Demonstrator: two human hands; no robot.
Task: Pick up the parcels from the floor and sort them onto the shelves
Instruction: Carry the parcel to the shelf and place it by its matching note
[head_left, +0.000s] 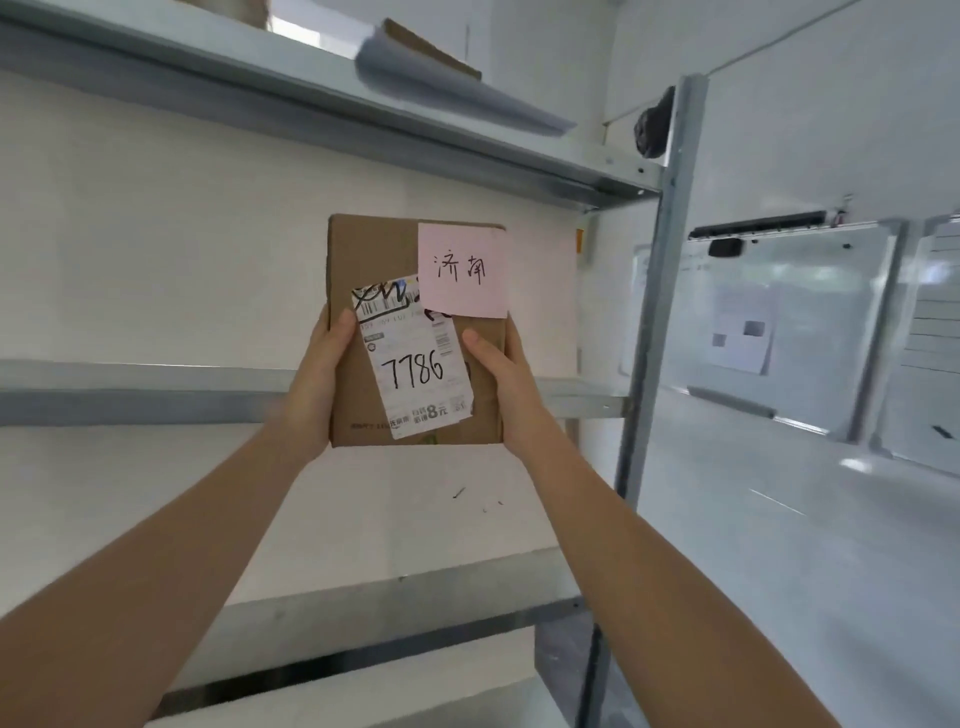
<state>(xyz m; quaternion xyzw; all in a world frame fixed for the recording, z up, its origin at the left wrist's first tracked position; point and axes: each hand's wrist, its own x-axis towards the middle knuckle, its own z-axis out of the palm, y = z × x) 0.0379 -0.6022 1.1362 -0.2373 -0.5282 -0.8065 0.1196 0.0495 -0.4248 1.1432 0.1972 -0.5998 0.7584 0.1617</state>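
**Parcel Held Upright in Front of the Shelving Unit**

The metal shelving unit (332, 395) fills the left and centre of the view. Its grey horizontal rails run across at three visible levels, joined to an upright post (660, 291) on the right. The upper shelf (218, 73) carries a grey plastic mailer bag (441, 88) with a flat cardboard piece lying on top of it. A dark bundle (653, 127) sits at the far end of that shelf, against the post. To the right of the unit, a whiteboard (779, 332) leans against the wall.

The parcel (374, 260), a flat brown cardboard box, is held upright in the air in front of the middle shelf opening, face toward the camera. It does not touch any shelf.

The left hand (317, 384) grips the left edge of the parcel, thumb pressed on the front face, remaining fingers hidden behind the box. The right hand (501, 384) grips the right edge in the same way, thumb on the front.

A white shipping label (415, 364) on the front face carries the handwritten number 7786. A pink note (464, 270) with handwritten characters is stuck at the upper right corner, overlapping the top of the label.
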